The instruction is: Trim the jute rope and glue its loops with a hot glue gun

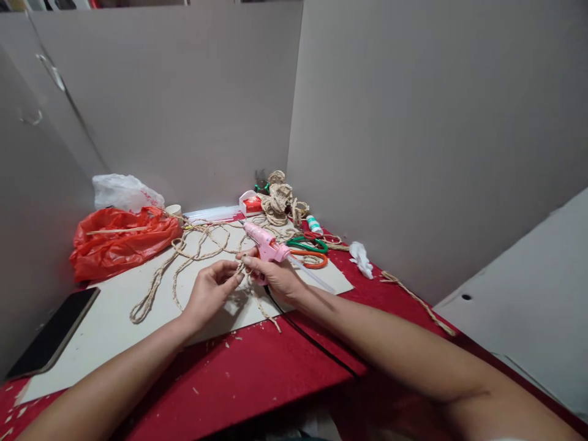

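My left hand (pixel 212 289) is closed, thumb and fingertips pinching a braided straw-coloured cord (pixel 261 307) over the board. Fingertip to fingertip with it, my right hand (pixel 272 277) grips the same cord, whose frayed tail hangs toward the board's front edge. A pink glue gun (pixel 261 236) is just beyond my right hand, nozzle pointing away to the left, with a clear glue stick (pixel 312 274) out of its back. Part of its handle is hidden by that hand, and I cannot tell whether they touch. Long loops of braid (pixel 156 285) spread to the left.
The white board (pixel 114 324) lies on a red-covered table (pixel 257 380). A phone (pixel 55 331) and red bag (pixel 124 242) are left. Scissors with green and orange handles (pixel 316 246), coiled braid (pixel 278 199) and a white bottle (pixel 314 224) sit beyond. A black power cord (pixel 316 340) runs frontward.
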### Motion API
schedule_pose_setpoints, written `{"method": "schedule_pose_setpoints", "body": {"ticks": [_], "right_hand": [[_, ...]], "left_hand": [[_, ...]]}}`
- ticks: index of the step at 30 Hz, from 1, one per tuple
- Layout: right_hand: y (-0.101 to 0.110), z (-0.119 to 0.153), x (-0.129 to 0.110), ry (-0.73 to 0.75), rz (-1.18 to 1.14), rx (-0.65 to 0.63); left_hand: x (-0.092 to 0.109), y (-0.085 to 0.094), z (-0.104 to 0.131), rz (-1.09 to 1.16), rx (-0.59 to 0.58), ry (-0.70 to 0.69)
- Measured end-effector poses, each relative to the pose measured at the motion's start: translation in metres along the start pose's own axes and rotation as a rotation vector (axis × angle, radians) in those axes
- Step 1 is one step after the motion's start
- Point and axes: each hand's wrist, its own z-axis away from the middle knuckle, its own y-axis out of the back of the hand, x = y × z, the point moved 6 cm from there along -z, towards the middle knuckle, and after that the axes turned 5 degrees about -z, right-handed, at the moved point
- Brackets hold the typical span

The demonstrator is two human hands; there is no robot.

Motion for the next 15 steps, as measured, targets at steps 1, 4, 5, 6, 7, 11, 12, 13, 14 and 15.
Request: {"method": "schedule_pose_setpoints", "body": {"ticks": [1,4,5,6,7,11,12,13,14,15], "right_hand": [[0.0,0.0,-0.002,0.019,0.017,0.0],[-0.002,0.002,-0.006,0.056,0.064,-0.013],[-0.003,0.003,-0.007,0.059,0.075,-0.017],[-0.004,0.004,-0.009,0.06,0.084,-0.019],[-0.004,0.005,-0.01,0.064,0.092,-0.019],[-0.005,0.006,-0.018,0.129,0.149,-0.049],[-0.005,0.005,-0.02,0.14,0.155,-0.064],[-0.004,0.004,-0.02,0.14,0.146,-0.069],[-0.001,0.003,-0.019,0.127,0.121,-0.061],[0.002,0.001,-0.016,0.103,0.09,-0.04]], "left_hand": [[0.0,0.0,0.0,0.021,-0.002,0.018],[0.004,0.0,0.001,0.047,0.011,0.049],[0.004,0.001,0.002,0.052,0.019,0.058],[0.005,0.001,0.002,0.058,0.028,0.068],[0.005,0.002,0.003,0.068,0.037,0.08],[0.005,0.005,0.003,0.123,0.048,0.121],[0.004,0.005,0.002,0.138,0.047,0.136],[0.003,0.006,0.002,0.152,0.046,0.156],[0.001,0.006,0.002,0.162,0.043,0.179],[0.0,0.006,0.002,0.17,0.04,0.202]]}}
